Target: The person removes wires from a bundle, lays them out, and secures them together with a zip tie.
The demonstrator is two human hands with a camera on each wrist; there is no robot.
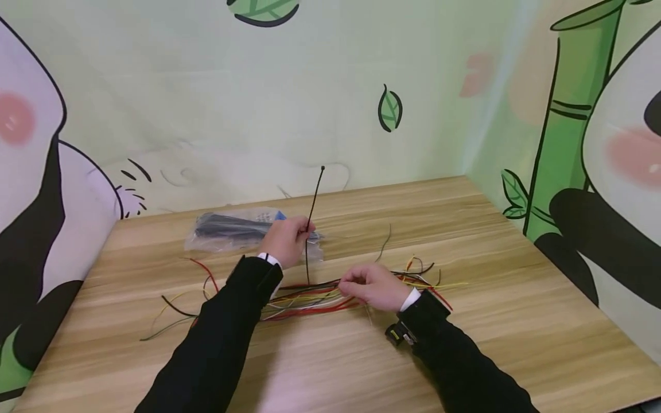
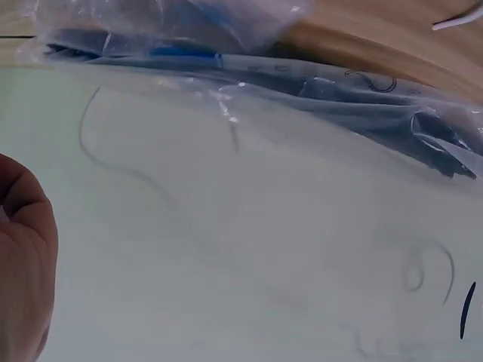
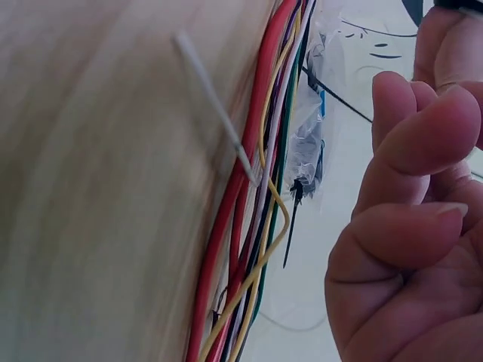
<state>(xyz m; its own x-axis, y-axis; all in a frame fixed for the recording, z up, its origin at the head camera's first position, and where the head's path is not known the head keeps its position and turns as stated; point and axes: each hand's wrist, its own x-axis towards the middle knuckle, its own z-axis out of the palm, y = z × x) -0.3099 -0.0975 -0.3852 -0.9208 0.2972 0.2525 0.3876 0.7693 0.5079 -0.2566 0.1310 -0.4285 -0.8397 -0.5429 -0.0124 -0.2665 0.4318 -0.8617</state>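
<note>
In the head view my left hand (image 1: pixel 286 240) pinches a thin black cable tie (image 1: pixel 315 198) that stands nearly upright, its small head at the top and its lower end by the wires. A loose bundle of red, yellow, black, white and green wires (image 1: pixel 320 310) lies across the table under both hands. Over the right part of the bundle is my right hand (image 1: pixel 379 285); the right wrist view shows its fingers (image 3: pixel 423 143) loosely bent, with a gap to the thumb and nothing seen between them. Only part of the left hand (image 2: pixel 26 260) enters the left wrist view.
Behind the left hand lies a clear plastic bag (image 1: pixel 227 226) of black cable ties. A short thin wire (image 1: pixel 384 244) lies apart, beyond the right hand. The wooden table (image 1: pixel 516 338) meets printed walls (image 1: pixel 330 86) at the back and sides.
</note>
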